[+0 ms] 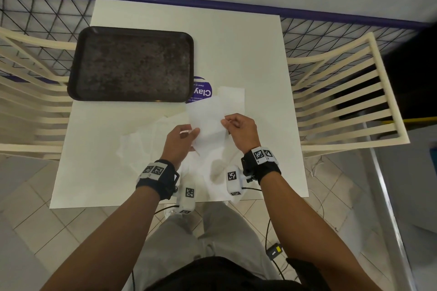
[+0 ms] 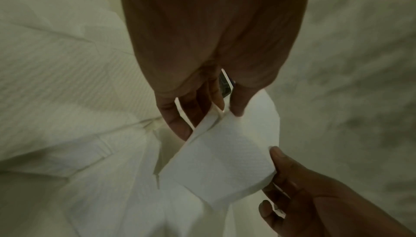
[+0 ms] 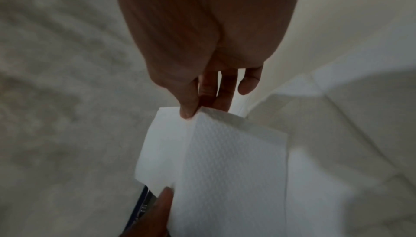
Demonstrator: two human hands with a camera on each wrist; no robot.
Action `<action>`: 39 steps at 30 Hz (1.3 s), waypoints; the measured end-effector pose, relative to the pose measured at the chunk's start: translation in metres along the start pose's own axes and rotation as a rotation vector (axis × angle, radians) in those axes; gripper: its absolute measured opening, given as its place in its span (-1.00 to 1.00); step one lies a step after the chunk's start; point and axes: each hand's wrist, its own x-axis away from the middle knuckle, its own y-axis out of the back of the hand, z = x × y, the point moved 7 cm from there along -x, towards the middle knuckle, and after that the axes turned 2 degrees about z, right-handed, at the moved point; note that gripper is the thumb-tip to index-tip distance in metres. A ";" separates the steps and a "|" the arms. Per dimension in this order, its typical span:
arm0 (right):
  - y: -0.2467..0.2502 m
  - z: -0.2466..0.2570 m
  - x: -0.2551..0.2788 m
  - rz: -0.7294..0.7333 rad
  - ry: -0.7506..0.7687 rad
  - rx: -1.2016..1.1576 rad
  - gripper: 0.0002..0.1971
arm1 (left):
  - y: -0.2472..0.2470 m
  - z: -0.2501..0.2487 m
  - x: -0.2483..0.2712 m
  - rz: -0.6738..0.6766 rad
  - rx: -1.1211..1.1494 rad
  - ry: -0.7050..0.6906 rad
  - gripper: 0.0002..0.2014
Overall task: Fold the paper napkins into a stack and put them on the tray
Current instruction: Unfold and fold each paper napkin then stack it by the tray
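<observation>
White paper fills the near desk (image 1: pixel 99 172): loose unfolded napkins (image 1: pixel 146 142) lie crumpled under and beside the wrists, probably kept close so the next sheet is within easy reach. Just above them, both hands hold one napkin (image 1: pixel 207 123) lifted off the surface. The left hand (image 1: pixel 181 139) pinches its near left edge between thumb and fingers, while the right hand (image 1: pixel 238 129) pinches the opposite edge. Gripping opposite sides keeps the thin sheet taut, so the edges can be squared and the crease set. It looks partly folded already. Just beyond the right hand, a folded napkin (image 1: pixel 233 98) lies flat, seemingly the start of the stack. Farther off, to the left, the dark tray (image 1: pixel 78 64) sits bare, overlapping a purple sticker (image 1: pixel 203 90).
</observation>
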 end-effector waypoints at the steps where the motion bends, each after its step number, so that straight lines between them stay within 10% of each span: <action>1: -0.001 -0.004 0.001 0.000 -0.018 0.016 -0.90 | 0.001 0.001 0.000 -0.014 -0.017 -0.012 -0.71; 20: 0.003 0.000 0.004 -0.070 -0.012 0.025 -0.91 | 0.007 -0.001 -0.008 -0.009 -0.015 -0.058 -0.83; 30: 0.009 0.010 0.007 -0.089 0.020 -0.044 -0.89 | 0.013 0.001 -0.007 -0.089 -0.598 -0.141 -0.89; 39: 0.002 0.017 0.012 -0.051 0.036 -0.124 -0.87 | 0.001 -0.039 0.014 -0.052 -0.203 -0.177 -0.61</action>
